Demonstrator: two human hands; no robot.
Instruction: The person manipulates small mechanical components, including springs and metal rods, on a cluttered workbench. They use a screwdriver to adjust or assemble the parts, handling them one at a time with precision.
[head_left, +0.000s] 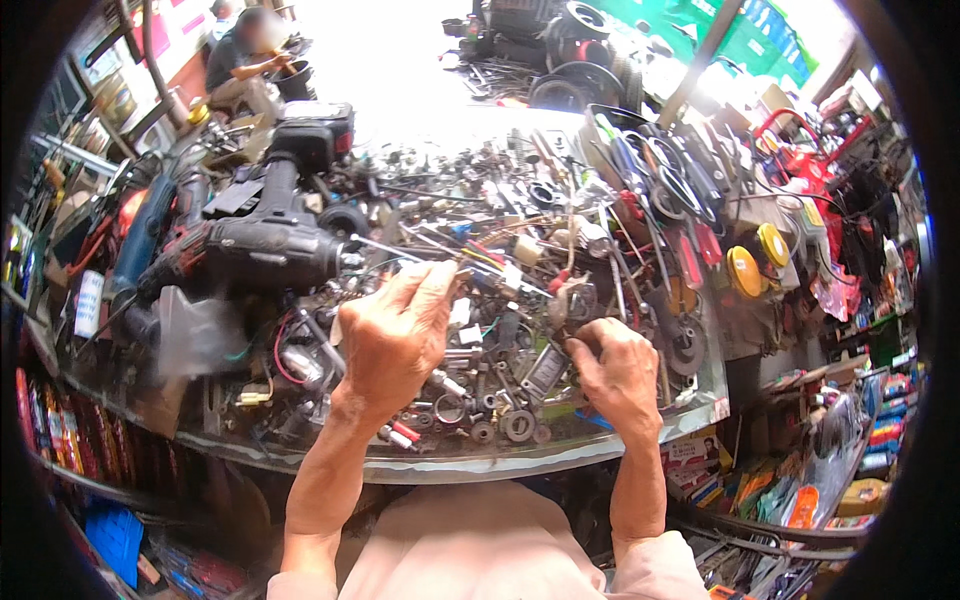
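Note:
My left hand (pixel 395 330) is over the middle of the cluttered glass tabletop, fingers pressed together and pointing away to the right. Thin rods and wires (pixel 480 258) lie just beyond its fingertips; what the pinch holds, if anything, is hidden. My right hand (pixel 617 372) curls low over the parts at the right, thumb and fingers drawn in. Beside its fingertips lies a rectangular metal piece (pixel 545 372), and I cannot tell whether they touch. Nearer me, between the hands, are a round metal ring (pixel 449 408) and several washers (pixel 519 426).
A black cordless power tool (pixel 270 245) lies left of my left hand, with a blue-bodied tool (pixel 143 235) farther left. Pliers and scissors (pixel 665 165) crowd a holder at the right. The glass edge (pixel 480 466) runs before me. A person (pixel 240 65) sits at the far left.

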